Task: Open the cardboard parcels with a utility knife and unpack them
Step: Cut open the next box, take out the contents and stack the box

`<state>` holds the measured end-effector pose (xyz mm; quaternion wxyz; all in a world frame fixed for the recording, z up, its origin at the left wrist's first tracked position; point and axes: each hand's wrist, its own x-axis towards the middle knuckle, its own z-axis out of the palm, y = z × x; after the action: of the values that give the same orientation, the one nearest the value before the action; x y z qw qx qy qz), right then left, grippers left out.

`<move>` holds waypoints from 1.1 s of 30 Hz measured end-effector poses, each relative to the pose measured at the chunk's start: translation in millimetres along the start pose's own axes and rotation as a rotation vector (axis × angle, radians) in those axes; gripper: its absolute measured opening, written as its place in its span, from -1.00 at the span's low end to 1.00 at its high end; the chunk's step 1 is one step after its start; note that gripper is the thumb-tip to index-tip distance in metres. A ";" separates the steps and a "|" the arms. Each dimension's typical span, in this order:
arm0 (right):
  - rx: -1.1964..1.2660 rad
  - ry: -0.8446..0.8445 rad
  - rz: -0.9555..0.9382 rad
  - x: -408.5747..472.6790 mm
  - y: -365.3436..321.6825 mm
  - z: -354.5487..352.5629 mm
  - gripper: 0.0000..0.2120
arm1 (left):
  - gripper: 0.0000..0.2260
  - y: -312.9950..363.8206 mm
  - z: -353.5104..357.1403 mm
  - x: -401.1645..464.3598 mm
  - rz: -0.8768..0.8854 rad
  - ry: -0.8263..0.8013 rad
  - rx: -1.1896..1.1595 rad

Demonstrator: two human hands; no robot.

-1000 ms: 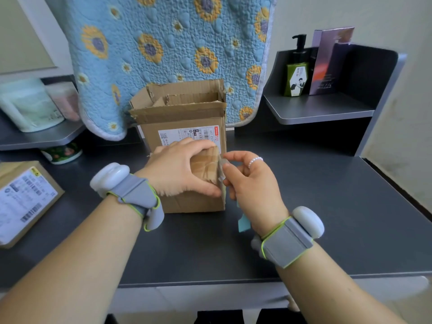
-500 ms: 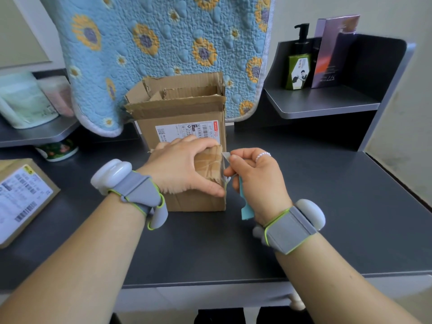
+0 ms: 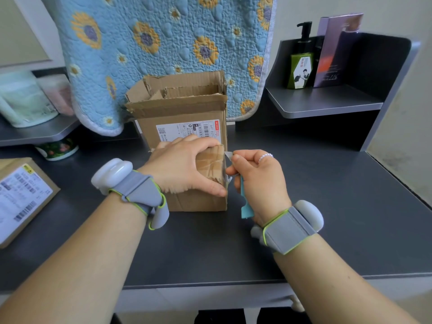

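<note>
My left hand (image 3: 184, 167) curls over the small taped brown cardboard parcel (image 3: 205, 183), gripping it near the middle of the dark grey worktop (image 3: 327, 206). My right hand (image 3: 259, 181) pinches the teal-handled utility knife (image 3: 245, 204), blade at the parcel's right edge. Just behind stands a larger opened cardboard box (image 3: 184, 113); another labelled parcel (image 3: 21, 197) lies at the left edge.

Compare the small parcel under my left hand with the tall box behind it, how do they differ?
The small parcel is taped shut; the tall box stands with its flaps open. The parcel is lower and held by the left hand; the box is untouched. Both are brown cardboard.
</note>
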<state>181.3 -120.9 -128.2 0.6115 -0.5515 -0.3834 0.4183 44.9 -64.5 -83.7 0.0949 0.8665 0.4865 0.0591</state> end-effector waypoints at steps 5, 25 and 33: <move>0.046 -0.041 0.010 -0.1 0.2 -1.7 -0.86 | -0.13 0.6 -0.4 -0.6 -0.005 -0.005 0.000; 0.046 -0.096 0.007 -2.1 0.4 -8.9 -0.87 | -0.13 1.5 -0.4 1.3 -0.013 -0.002 0.015; 0.023 -0.097 -0.016 -8.4 1.3 -8.6 -0.86 | -0.16 1.7 -0.6 1.0 -0.004 -0.004 0.015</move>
<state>186.2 -131.7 -130.3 0.6016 -0.5204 -0.4122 0.4442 46.7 -64.5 -82.7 0.0894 0.8663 0.4885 0.0534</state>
